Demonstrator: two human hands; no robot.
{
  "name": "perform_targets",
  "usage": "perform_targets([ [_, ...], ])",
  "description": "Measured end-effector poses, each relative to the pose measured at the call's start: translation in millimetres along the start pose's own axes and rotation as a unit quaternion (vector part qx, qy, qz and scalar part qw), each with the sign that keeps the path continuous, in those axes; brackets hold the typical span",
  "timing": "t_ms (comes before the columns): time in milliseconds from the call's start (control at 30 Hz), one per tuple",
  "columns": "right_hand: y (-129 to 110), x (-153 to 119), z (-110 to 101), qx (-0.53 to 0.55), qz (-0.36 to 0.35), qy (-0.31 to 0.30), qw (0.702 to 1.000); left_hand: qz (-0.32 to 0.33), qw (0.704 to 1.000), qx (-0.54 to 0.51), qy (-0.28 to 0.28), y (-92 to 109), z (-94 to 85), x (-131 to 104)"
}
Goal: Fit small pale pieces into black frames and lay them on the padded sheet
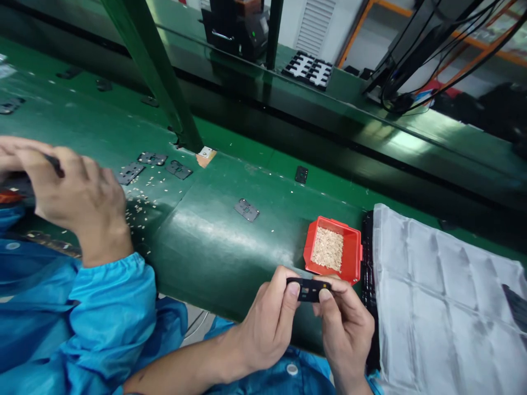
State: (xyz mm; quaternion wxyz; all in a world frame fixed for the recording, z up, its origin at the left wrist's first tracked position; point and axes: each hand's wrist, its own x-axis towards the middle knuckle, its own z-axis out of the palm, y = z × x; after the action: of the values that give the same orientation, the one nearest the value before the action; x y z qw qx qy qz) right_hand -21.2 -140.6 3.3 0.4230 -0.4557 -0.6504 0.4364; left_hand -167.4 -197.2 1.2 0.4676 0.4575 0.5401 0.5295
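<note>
Between my two hands is a small black plastic part with cut-outs and a yellow spot near its right end. My left hand pinches its left end between thumb and fingers. At the other end, my right hand grips it with the thumb on its face. Just behind the part stands a red bin holding many tiny pale pieces. A similar dark flat part lies on the green table beyond my left hand.
On the left, a co-worker's hand is raised over the table. Dark parts and scattered pale bits lie near it. A green post rises from the table. A tray under a whitish sheet sits at right.
</note>
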Motion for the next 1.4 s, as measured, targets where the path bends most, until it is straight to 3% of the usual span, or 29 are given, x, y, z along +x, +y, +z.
perform_targets([
  [233,11.3,-6.7,1.1,0.040,0.070,0.022,0.997,-0.018,1.000,0.022,0.004,-5.1,2.4,-4.3],
  [600,7.3,-4.4,0.5,0.051,0.053,0.026,0.997,-0.001,1.000,0.019,-0.007,-1.7,2.7,-1.1],
  [1067,19.6,-3.5,3.4,0.140,0.121,0.025,0.982,0.041,0.990,0.138,0.004,-8.0,3.9,-7.6],
  [1300,17.8,-7.6,-12.2,0.149,0.194,-0.091,0.965,-0.059,0.998,0.014,-0.014,-7.2,-1.2,-7.0],
  [1400,17.2,-7.6,-13.7,0.139,0.185,-0.096,0.968,-0.090,0.995,-0.037,-0.020,-7.9,-1.6,-6.5],
])
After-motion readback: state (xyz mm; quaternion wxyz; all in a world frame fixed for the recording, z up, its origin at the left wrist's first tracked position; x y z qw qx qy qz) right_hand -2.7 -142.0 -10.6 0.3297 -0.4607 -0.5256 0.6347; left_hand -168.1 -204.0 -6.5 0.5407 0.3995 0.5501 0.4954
